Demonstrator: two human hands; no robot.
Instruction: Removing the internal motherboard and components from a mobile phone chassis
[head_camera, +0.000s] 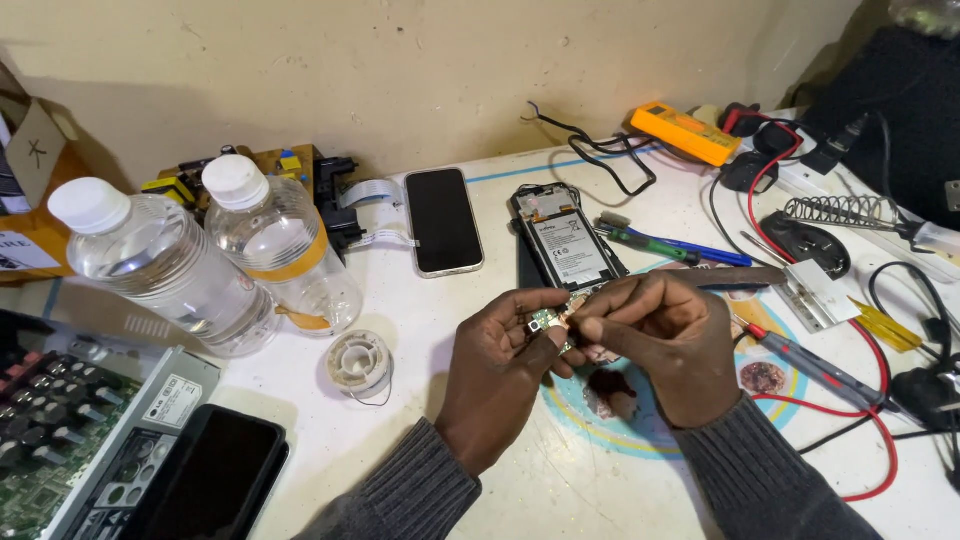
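Left of frame: two clear plastic bottles (200, 255) with white caps lie and stand on the white table (560, 490); a dark phone (205, 480) rests at lower left beside an opened chassis with a green board (50, 440). A solder spool (358, 362) sits just right of the bottles.

Centre: left hand (500, 375) pinches a small circuit board (548, 325) between thumb and forefinger, fingers clamped on its edges. The board is held just above the table, below the opened phone with exposed battery (568, 240); a whole black phone (443, 220) lies left of that.

Right hand (665, 335) meets the board from the right, fingertips together on a tiny copper-coloured part at the board's edge; whether it grips the part or only presses it, cannot tell.

Judgement: best done with the left grip kept on the board's bare edges, both wrists braced on the table, and light force only, since the piece looks fragile.

Right of frame: red probe (810, 365), soldering stand (815, 245), yellow meter (685, 133).
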